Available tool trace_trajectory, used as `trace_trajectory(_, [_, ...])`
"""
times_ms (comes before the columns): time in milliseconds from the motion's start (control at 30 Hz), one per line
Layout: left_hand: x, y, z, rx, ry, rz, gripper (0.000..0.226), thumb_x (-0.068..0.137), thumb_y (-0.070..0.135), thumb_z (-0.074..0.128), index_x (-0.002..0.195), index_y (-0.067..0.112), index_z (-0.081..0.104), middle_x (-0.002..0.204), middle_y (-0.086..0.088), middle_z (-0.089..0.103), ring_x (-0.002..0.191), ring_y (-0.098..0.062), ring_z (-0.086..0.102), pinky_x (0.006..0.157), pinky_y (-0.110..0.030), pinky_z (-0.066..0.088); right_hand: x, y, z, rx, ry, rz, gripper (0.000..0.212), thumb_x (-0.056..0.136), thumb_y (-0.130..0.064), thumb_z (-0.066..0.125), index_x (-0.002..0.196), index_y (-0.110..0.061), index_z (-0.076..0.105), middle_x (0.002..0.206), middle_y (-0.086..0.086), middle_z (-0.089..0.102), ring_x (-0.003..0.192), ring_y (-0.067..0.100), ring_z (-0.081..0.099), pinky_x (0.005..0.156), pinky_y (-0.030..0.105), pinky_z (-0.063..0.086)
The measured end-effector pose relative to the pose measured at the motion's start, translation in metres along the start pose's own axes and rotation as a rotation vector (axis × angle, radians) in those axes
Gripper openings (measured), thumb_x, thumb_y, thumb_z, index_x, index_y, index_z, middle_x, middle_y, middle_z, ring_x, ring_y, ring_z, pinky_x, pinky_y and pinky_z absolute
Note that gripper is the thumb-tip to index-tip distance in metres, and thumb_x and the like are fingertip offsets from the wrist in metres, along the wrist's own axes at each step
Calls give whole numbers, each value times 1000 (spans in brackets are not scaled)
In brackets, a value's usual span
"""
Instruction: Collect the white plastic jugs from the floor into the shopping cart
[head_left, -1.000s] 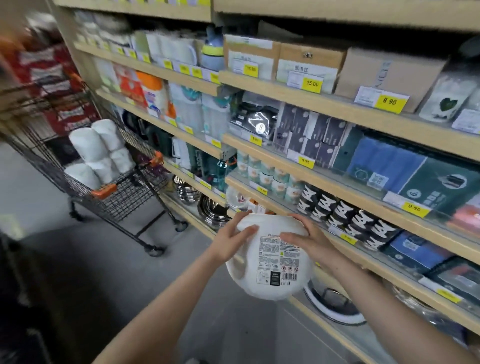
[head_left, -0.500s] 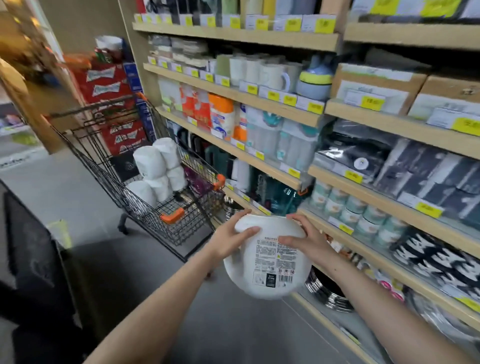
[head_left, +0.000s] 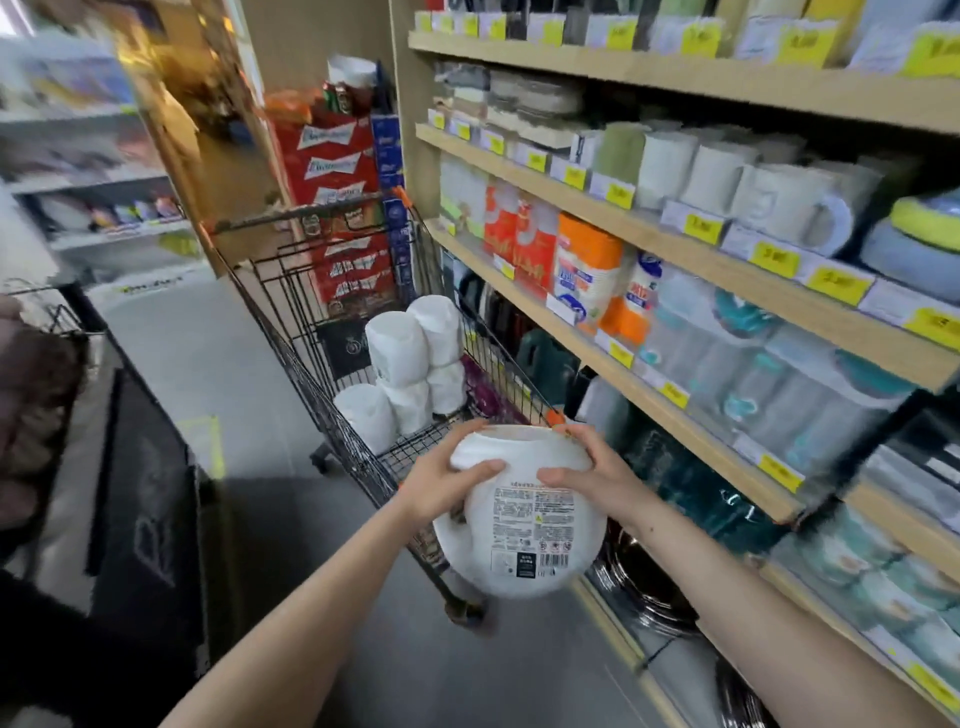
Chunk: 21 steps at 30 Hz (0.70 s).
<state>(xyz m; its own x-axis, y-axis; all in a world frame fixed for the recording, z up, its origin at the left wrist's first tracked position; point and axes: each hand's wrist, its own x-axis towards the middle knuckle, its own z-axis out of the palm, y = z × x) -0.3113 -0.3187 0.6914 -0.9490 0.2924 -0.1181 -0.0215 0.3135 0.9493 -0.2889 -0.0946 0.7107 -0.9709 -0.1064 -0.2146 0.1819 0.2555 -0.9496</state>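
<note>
The white jug (head_left: 524, 519) is showing smooth, faintly glossy plastic with a printed paper label. Beyond it, the shopping cart (head_left: 311, 374) is presenting dark wire metal with orange plastic corners. Right of the cart, the shelves (head_left: 675, 239) are appearing as matt pale wood.

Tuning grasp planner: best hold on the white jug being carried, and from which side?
Grip the jug across its wide, rounded body near the top, from both sides. The left hand and right hand do this now, fingers curled over the upper edge. The jug looks too broad for one hand; no handle shows.
</note>
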Motion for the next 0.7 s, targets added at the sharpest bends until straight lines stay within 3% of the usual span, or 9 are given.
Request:
trace_trajectory(133, [41, -3, -49, -55, 88, -22, 63, 55, 68, 64, 115, 57, 45, 118, 12, 58, 92, -6, 63, 77, -26, 57, 76, -24, 21, -12, -89, -32, 56, 70, -28, 81, 113, -37, 47, 112, -12, 51, 96, 11, 59, 81, 32, 52])
trace_trajectory(233, [72, -16, -88, -46, 112, -17, 69, 57, 68, 65, 122, 49, 48, 124, 4, 58, 108, -13, 60, 93, -32, 52, 123, -38, 43, -65, -147, -36, 59, 75, -26, 77, 123, -33, 44, 114, -13, 50, 97, 10, 58, 78, 28, 49])
trace_trajectory(333, [105, -31, -130, -56, 97, -1, 68, 63, 60, 68, 126, 40, 50, 122, 6, 58, 108, -9, 59, 91, -26, 52, 162, -53, 63, -83, -202, -32, 75, 63, -30, 80, 128, -31, 42, 117, -12, 48, 100, 5, 55, 74, 17, 48])
trace_trajectory(433, [139, -49, -176, -45, 47, 29, 70, 62, 63, 69, 125, 40, 52, 122, 13, 56, 113, -9, 57, 98, -30, 49, 199, -63, 90, -103, -235, -28, 83, 63, -12, 82, 131, -25, 37, 117, -8, 44, 100, 2, 50, 70, 8, 47])
trace_trajectory(533, [173, -63, -227, -16, -54, 60, 69, 64, 60, 73, 127, 43, 50, 127, 9, 56, 117, -12, 56, 101, -39, 47, 234, -73, 121, -100, -128, -28, 79, 66, 2, 81, 128, -23, 40, 116, -12, 44, 101, 1, 49, 74, 10, 47])
trace_trajectory(700, [226, -72, -306, 38, -221, 70, 72, 60, 60, 78, 125, 49, 49, 128, 7, 57, 118, -13, 56, 102, -42, 46, 278, -92, 173, -38, 6, -24, 85, 49, -18, 90, 119, -37, 45, 121, -9, 50, 108, 12, 54, 89, 35, 51])
